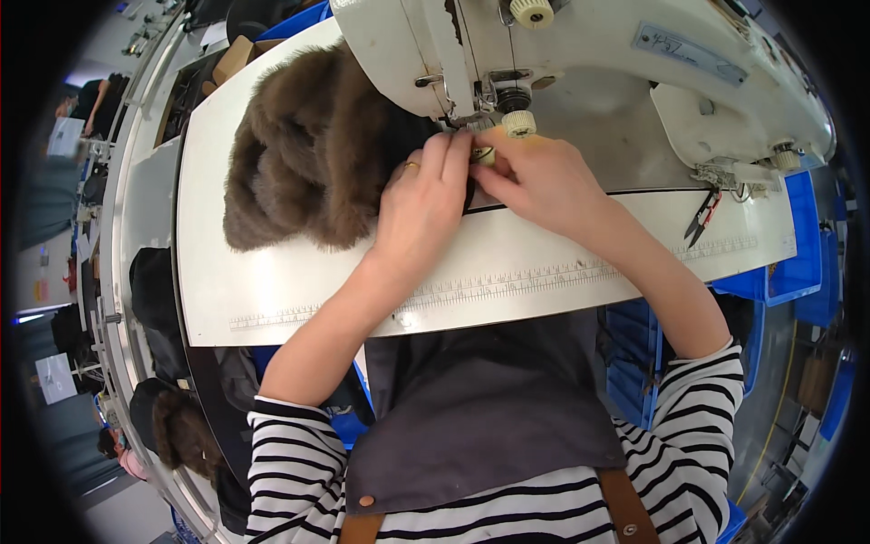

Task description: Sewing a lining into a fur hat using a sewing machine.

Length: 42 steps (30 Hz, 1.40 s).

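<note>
"Brown fur piece (299,154): where is it lying?"

"Far left part of the white table (263,290), bunched in thick folds. Dark cloth (405,134) adjoins it on the right and runs in beneath the left hand (421,199). Whether the two are already joined, can't tell."

"State of the hands?"

"Left: fingers together and stretched forward, tips bearing on the dark cloth close under the head of the sewing machine (589,41). Thumb hidden, so pinching or merely pressing, can't tell. Right hand (553,186): just beside it on the right, fingers curled, thumb and forefinger drawn toward each other at the same spot. What sits between them is too small to make out."

"Which step, in your reading?"

"Lining up the work at the stitching point, I'd judge. Both hands crowd one small place; the bulk of the fur lies off to the left."

"And the next move calls for what?"

"A flat, even edge, fur pile kept out of the seam line, and fingertips clear before any stitching. Needle tip is out of sight behind the fingers, so care there."

"Anything farther out?"

"Printed ruler scale (544,276) along the near side of the table. Small snips (702,218) at the right, well apart from the hands. Beyond the table's right end, a blue bin (802,236)."
</note>
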Available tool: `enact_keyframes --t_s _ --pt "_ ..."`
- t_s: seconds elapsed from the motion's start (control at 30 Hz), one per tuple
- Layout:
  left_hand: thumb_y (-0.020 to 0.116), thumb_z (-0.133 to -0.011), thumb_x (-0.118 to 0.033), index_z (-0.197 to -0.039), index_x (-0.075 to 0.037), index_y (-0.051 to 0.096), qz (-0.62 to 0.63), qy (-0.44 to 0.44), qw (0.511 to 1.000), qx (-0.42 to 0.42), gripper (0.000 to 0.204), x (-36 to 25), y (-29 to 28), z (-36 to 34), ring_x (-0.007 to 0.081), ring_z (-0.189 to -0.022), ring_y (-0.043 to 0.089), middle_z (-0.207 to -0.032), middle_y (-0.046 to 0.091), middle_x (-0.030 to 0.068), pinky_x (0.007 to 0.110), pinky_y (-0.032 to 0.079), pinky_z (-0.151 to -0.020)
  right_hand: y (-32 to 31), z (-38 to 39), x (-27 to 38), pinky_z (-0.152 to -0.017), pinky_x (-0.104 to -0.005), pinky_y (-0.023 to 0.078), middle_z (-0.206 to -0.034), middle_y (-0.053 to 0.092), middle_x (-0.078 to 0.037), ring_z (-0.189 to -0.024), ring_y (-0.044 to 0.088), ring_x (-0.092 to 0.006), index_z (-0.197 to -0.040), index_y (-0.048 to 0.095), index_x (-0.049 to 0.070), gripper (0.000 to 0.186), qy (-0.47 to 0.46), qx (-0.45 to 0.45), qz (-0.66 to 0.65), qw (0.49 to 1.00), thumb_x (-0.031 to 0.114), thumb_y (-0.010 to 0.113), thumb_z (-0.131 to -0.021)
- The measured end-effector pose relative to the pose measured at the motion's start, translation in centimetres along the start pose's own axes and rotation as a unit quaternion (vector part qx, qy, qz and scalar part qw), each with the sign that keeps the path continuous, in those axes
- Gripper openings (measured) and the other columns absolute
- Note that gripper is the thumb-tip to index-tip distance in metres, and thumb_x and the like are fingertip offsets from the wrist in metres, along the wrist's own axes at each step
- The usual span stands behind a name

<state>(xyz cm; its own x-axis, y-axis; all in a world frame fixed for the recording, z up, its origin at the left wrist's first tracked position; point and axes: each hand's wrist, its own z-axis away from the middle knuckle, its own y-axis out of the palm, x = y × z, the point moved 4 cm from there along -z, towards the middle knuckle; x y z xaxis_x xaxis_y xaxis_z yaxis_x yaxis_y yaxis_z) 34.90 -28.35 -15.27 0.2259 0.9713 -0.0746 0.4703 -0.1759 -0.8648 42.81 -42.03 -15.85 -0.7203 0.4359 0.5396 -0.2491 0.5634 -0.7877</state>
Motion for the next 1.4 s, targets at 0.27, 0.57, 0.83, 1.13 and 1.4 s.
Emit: enact_keyframes --t_s 0.27,0.57,0.83,1.13,1.4 --pt "0.069 -0.087 -0.005 -0.114 -0.001 0.063 0.051 -0.048 0.997 -0.038 0.027 -0.2 -0.2 1.5 0.0300 -0.094 0.063 -0.114 0.058 0.0127 0.039 0.056 -0.079 1.8 -1.7 -1.0 -0.064 -0.0476 0.054 -0.073 0.069 -0.017 -0.069 0.068 -0.0375 -0.093 0.073 0.007 0.022 0.019 -0.022 -0.054 0.998 0.027 0.063 -0.093" --pt "0.076 -0.078 0.000 -0.103 -0.004 0.073 0.023 -0.007 0.999 -0.024 0.026 0.0 -0.1 1.8 0.0284 -0.088 0.060 -0.110 0.065 0.0073 0.037 0.054 -0.075 1.5 -2.4 -1.8 -0.047 -0.0268 0.050 -0.068 0.066 -0.003 -0.049 0.060 -0.0126 -0.095 0.069 0.005 0.021 0.214 0.103 -0.198 0.951 0.026 0.071 -0.094" --pt "0.071 -0.072 0.002 -0.111 0.000 0.075 0.014 0.009 1.000 -0.018 0.039 0.0 0.0 1.5 0.0245 -0.084 0.058 -0.120 0.071 0.0079 0.033 0.054 -0.078 0.2 -3.7 -2.1 -0.042 -0.0297 0.053 -0.063 0.067 -0.009 -0.048 0.065 -0.0171 -0.077 0.068 -0.003 0.036 0.278 0.193 -0.320 0.885 0.027 0.068 -0.096" --pt "0.068 -0.073 -0.002 -0.118 0.006 0.069 0.034 -0.001 0.999 -0.001 0.046 0.7 1.2 0.1 0.0312 -0.097 0.060 -0.120 0.067 0.0168 0.039 0.053 -0.090 0.0 -3.4 -2.3 -0.042 -0.0278 0.051 -0.064 0.066 -0.007 -0.048 0.064 -0.0141 -0.077 0.066 -0.001 0.034 0.278 0.154 -0.360 0.877 0.023 0.062 -0.100" --pt "0.071 -0.067 0.004 -0.118 0.005 0.068 0.056 -0.002 0.998 -0.017 0.051 0.9 0.9 0.1 0.0327 -0.098 0.061 -0.121 0.067 0.0167 0.038 0.054 -0.090 0.3 -1.1 -1.7 -0.050 -0.0309 0.052 -0.073 0.065 -0.008 -0.056 0.066 -0.0172 -0.100 0.064 0.004 0.010 0.222 0.039 -0.255 0.940 0.011 0.064 -0.094"
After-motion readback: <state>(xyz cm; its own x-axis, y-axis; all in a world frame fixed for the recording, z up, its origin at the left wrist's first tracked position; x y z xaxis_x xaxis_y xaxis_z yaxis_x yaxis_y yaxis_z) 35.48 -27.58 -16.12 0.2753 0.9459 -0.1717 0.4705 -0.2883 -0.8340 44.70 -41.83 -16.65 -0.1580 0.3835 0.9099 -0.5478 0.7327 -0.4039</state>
